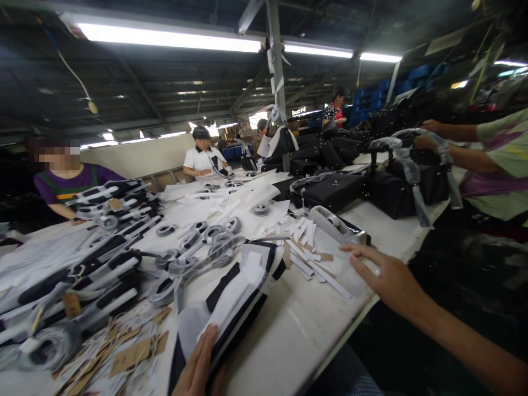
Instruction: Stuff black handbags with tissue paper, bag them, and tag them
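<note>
My left hand is at the bottom centre, its fingers closed on the near end of a folded black bag. White paper lies along the bag's upper face, and a plastic-wrapped strap stretches from its far end. My right hand is over the table's right edge with fingers reaching out and nothing visible in them. Just beyond its fingertips stands a grey tape dispenser. Loose white paper strips lie between the dispenser and the bag.
Wrapped strap coils are scattered mid-table. Stacked black pieces and brown tags fill the left side. Finished-looking black bags stand at the back right, where a co-worker's hands hold wrapped handles. Other people sit across the table.
</note>
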Action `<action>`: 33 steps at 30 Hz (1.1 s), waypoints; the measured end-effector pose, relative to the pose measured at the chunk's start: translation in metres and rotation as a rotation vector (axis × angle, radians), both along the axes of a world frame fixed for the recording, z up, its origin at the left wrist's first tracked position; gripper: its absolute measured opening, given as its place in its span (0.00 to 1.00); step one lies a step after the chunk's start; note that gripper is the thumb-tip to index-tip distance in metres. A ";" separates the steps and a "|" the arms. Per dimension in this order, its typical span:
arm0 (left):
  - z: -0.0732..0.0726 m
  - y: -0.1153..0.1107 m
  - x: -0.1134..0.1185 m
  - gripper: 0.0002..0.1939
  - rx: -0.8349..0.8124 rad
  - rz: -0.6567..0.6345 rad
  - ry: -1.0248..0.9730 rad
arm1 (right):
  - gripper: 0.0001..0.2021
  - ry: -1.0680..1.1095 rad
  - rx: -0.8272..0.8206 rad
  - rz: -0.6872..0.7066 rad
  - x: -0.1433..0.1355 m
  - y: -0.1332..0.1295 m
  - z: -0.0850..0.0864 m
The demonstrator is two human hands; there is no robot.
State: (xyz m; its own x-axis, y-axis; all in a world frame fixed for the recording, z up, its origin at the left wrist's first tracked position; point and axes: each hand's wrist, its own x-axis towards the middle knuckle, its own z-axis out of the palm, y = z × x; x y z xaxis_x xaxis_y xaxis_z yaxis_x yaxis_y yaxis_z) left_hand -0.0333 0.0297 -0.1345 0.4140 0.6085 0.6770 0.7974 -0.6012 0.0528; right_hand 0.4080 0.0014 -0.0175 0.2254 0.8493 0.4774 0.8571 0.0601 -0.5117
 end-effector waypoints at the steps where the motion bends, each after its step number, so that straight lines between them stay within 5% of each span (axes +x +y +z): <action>1: 0.000 0.000 0.001 0.38 0.002 0.010 0.010 | 0.15 0.060 -0.055 0.082 -0.021 -0.008 -0.003; 6: 0.003 -0.009 0.008 0.37 -0.019 0.149 -0.009 | 0.14 0.170 -0.229 0.581 -0.117 -0.045 -0.054; 8: 0.006 -0.013 0.012 0.36 -0.017 0.191 -0.024 | 0.16 0.142 -0.219 0.910 -0.131 -0.051 -0.078; 10: 0.007 -0.016 0.014 0.36 -0.018 0.209 -0.043 | 0.15 0.089 -0.150 1.044 -0.129 -0.051 -0.093; 15: 0.004 -0.017 0.016 0.37 -0.068 0.234 -0.104 | 0.17 0.012 -0.024 0.423 -0.105 -0.029 -0.100; 17: 0.003 -0.018 0.015 0.38 -0.094 0.221 -0.125 | 0.24 -0.058 -0.042 0.327 -0.106 -0.009 -0.107; 22: 0.009 -0.019 0.012 0.41 -0.183 0.228 -0.222 | 0.35 -0.160 -0.221 0.485 -0.146 0.053 -0.121; 28: 0.034 -0.013 0.007 0.40 -0.221 0.266 -0.336 | 0.19 -0.134 -0.299 1.138 -0.192 0.100 -0.075; 30: 0.041 -0.011 0.004 0.37 -0.210 0.300 -0.382 | 0.16 -0.010 -0.282 1.147 -0.195 0.105 -0.068; 33: 0.048 -0.008 -0.003 0.33 -0.208 0.349 -0.426 | 0.23 0.132 -0.260 0.939 -0.189 0.095 -0.074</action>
State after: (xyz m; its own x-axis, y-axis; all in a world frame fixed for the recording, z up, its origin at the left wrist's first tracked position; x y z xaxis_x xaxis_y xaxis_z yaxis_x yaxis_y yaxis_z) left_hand -0.0366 0.0221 -0.0865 -0.1170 0.7977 0.5917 0.8287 -0.2499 0.5008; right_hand 0.2188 0.0969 -0.0912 -0.5571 0.7854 0.2698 0.4533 0.5598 -0.6937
